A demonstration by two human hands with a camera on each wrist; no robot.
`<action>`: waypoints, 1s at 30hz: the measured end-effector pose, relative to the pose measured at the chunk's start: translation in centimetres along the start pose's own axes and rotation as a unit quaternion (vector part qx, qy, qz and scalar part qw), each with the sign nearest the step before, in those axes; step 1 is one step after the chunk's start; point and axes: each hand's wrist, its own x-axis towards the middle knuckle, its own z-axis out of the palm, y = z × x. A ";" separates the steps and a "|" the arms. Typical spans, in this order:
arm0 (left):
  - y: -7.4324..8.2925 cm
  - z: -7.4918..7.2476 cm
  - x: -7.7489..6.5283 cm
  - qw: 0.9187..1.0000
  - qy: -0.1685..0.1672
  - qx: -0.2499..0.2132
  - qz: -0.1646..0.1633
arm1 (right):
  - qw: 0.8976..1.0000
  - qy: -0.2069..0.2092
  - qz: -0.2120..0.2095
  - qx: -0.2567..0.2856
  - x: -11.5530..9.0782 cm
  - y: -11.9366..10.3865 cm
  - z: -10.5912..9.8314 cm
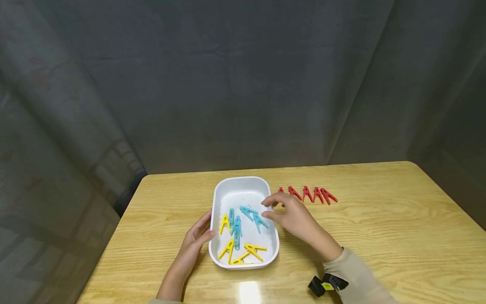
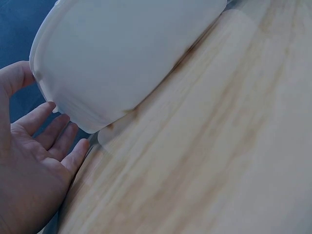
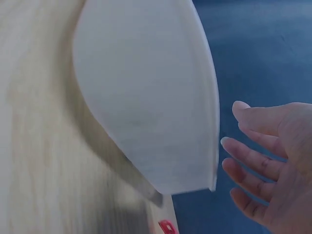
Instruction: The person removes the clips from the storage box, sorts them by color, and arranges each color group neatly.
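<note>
A white plastic tray (image 1: 243, 180) stands in front of me at the middle of the table, holding several blue clothespins (image 1: 237, 236) and several yellow clothespins (image 1: 225, 223). My left hand (image 1: 195, 238) holds the tray by its left side, thumb on the rim and fingers along the outer wall. In the left wrist view the tray's outer wall (image 2: 126, 53) fills the top. Over the tray's right rim, my right hand (image 1: 290, 215) has thumb and fingers apart, with nothing between them. The right wrist view shows those fingers (image 3: 253, 158) loosely bent beside the rim.
Several red clothespins (image 1: 306, 194) lie in a row on the wooden table (image 1: 379, 219), right of the tray and behind my right hand, which partly hides the leftmost. A dark curtain (image 1: 243, 93) hangs behind the table's far edge. A black device (image 1: 326, 285) is strapped at my right wrist.
</note>
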 end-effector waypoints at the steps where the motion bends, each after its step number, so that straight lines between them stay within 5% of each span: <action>1: 0.0 0.0 0.0 1.000 0.000 -0.001 -0.001 | 1.000 -0.006 -0.005 0.002 -0.1 -0.2 0.2; 17: 0.1 -0.4 -0.4 1.000 0.001 0.004 0.001 | 0.991 -0.091 -0.086 -0.037 0.0 -2.1 4.1; 30: 0.2 -0.2 -0.7 1.000 -0.008 0.004 0.000 | 0.962 -0.206 -0.120 -0.133 1.3 -2.7 5.3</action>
